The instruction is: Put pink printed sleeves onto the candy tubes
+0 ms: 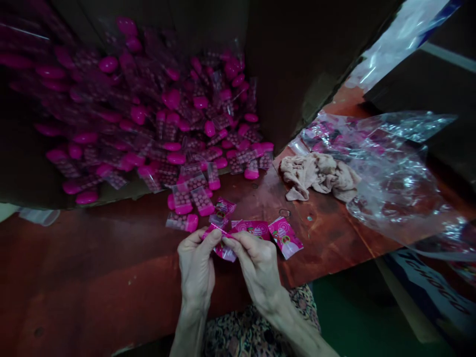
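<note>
2 hands (261, 258), 1 cloth (318, 174), 4+ pink wrappers (285, 238), 50+ pink-capped containers (203, 201)

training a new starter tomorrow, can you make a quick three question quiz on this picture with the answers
1. True or false: the crumpled cloth lies on the red table.
2. The small clear containers have caps that are: A) blue, B) green, C) pink.
3. Fill the gap: the left hand and the right hand together hold a pink ____.

Key: 1. True. 2. C. 3. wrapper.
</note>
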Tool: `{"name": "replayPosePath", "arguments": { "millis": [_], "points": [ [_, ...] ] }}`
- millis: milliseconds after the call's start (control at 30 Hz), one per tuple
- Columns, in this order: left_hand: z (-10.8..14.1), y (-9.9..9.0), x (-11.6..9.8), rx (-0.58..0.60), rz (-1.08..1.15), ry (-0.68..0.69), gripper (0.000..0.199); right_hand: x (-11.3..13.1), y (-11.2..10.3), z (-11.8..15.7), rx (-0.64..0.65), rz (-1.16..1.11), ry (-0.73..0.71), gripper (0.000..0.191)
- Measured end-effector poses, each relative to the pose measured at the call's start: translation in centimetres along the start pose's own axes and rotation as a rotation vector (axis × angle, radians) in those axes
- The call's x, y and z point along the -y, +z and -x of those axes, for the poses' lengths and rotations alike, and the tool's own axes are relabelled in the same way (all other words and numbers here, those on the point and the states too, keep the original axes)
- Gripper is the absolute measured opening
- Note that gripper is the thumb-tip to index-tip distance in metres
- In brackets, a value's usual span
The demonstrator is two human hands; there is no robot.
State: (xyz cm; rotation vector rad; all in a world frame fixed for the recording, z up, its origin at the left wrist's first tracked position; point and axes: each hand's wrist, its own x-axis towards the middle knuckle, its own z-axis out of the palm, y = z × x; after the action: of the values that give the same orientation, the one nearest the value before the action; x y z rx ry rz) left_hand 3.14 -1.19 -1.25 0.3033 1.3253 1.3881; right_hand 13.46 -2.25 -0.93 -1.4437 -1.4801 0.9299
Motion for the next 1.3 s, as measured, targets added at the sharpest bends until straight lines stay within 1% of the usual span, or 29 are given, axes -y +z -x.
{"name": "replayPosePath", "arguments": {
  "millis": [133,233,333,400,467,500,533,633,733,767,833,867,933,967,1033,1100,1200,1300],
  "points": [
    [-0.4,-1.1,-0.4,-0.058,0.019,0.018,0.019,0.3,1.0,-0.5,0.074,0.031,-0.054,0.021],
    [-0.8,-1.8,-0.4,-0.086,0.048,0.036,0.022,1.0,1.8,-1.0,0.088,0.039,-0.112,0.026],
    [-1.2,-2.5,-0.6,-0.125,0.087,0.070,0.025,1.6,2.4,-2.0,0.134,0.095,-0.149,0.029],
    [-1.7,-3.1,-1.1,-0.200,0.118,0.112,0.026,1.6,2.7,-3.0,0.098,0.195,-0.138,0.027],
    [-2.2,-3.7,-1.6,-0.284,0.140,0.157,0.027,1.3,3.0,-4.2,0.010,0.322,-0.130,0.024],
    [-2.4,-4.0,-1.8,-0.309,0.143,0.171,0.027,1.1,3.3,-4.8,-0.018,0.382,-0.138,0.022],
    [-2.6,-4.2,-2.0,-0.319,0.144,0.181,0.028,0.8,3.6,-5.4,-0.018,0.434,-0.156,0.022],
    [-2.8,-4.3,-2.3,-0.305,0.146,0.188,0.029,0.2,4.9,-6.6,0.079,0.527,-0.212,0.030],
    [-2.8,-4.1,-2.4,-0.311,0.171,0.200,0.031,0.0,5.7,-7.3,0.170,0.517,-0.208,0.043],
    [-2.8,-4.1,-2.4,-0.323,0.180,0.205,0.032,0.1,5.7,-7.4,0.184,0.482,-0.190,0.045],
    [-2.7,-4.0,-2.5,-0.346,0.191,0.207,0.031,0.3,5.2,-7.6,0.170,0.393,-0.132,0.040],
    [-2.7,-4.1,-2.5,-0.353,0.196,0.205,0.031,0.5,4.7,-7.6,0.138,0.342,-0.095,0.034],
    [-2.7,-4.1,-2.6,-0.360,0.209,0.204,0.031,0.8,3.7,-7.3,0.055,0.191,0.025,0.023],
    [-2.7,-4.0,-2.6,-0.363,0.217,0.205,0.031,0.9,3.1,-7.0,0.029,0.079,0.106,0.022],
    [-2.7,-3.9,-2.5,-0.373,0.234,0.214,0.031,1.3,2.2,-6.0,0.024,-0.191,0.289,0.028],
    [-2.7,-3.6,-2.3,-0.375,0.239,0.224,0.030,1.9,1.7,-4.8,0.029,-0.395,0.417,0.035],
    [-2.6,-3.0,-1.9,-0.341,0.228,0.246,0.028,2.6,1.9,-3.1,0.038,-0.527,0.504,0.038],
    [-2.4,-2.6,-1.7,-0.297,0.217,0.268,0.026,2.8,2.2,-2.4,0.009,-0.557,0.500,0.038]
  ]
}}
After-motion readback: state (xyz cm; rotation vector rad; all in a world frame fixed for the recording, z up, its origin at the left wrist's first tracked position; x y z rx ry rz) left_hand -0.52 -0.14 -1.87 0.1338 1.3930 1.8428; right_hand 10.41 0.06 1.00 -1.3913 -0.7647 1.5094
